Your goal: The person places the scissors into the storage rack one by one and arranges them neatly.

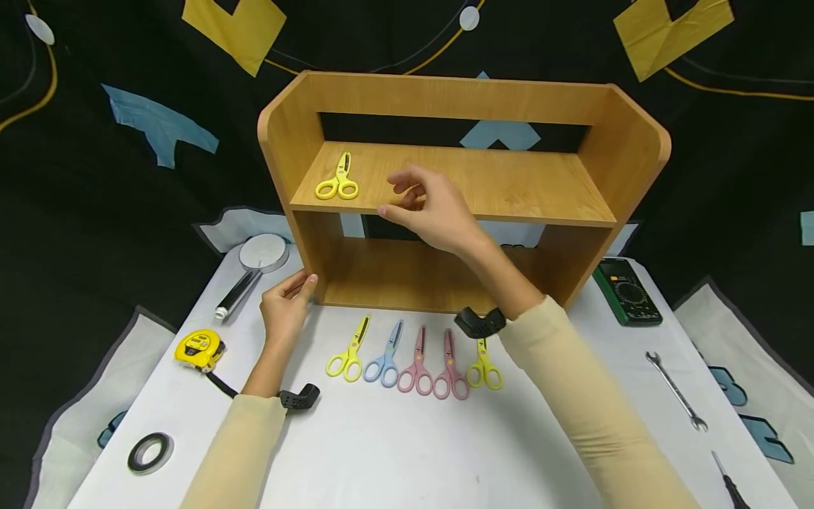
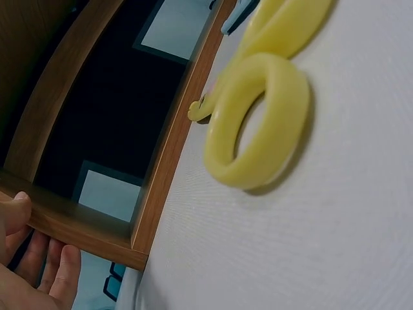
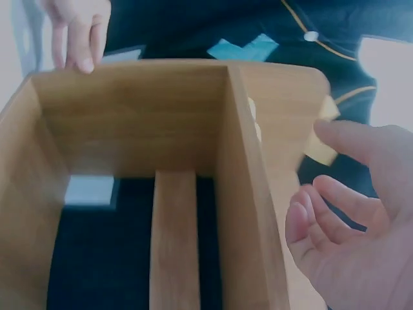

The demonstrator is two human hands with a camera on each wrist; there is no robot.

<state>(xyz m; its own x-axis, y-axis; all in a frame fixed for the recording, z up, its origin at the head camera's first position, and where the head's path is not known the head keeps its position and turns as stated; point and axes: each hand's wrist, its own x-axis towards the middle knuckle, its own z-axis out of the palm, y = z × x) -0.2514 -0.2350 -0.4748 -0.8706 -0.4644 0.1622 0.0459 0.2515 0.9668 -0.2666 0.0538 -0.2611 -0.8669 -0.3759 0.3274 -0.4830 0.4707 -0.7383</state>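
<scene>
A wooden shelf unit (image 1: 445,106) stands on the white table, with one pair of yellow scissors (image 1: 338,180) on its upper shelf. My right hand (image 1: 400,198) hovers at the upper shelf's front edge, fingers loosely spread and holding nothing; the right wrist view shows its fingers (image 3: 335,219) beside the shelf (image 3: 161,129). My left hand (image 1: 299,286) rests against the unit's lower left corner, and its fingers (image 2: 58,271) touch the wood (image 2: 168,155). In front lie yellow (image 1: 348,353), blue (image 1: 384,357), two pink (image 1: 416,364) and another yellow (image 1: 485,364) scissors; one yellow handle (image 2: 258,123) fills the left wrist view.
On the left lie a yellow tape measure (image 1: 199,348), a magnifying glass (image 1: 261,258) and a black tape roll (image 1: 149,452). On the right are a green multimeter (image 1: 626,290), a wrench (image 1: 677,389) and a screwdriver (image 1: 728,484). A dark patterned cloth hangs behind.
</scene>
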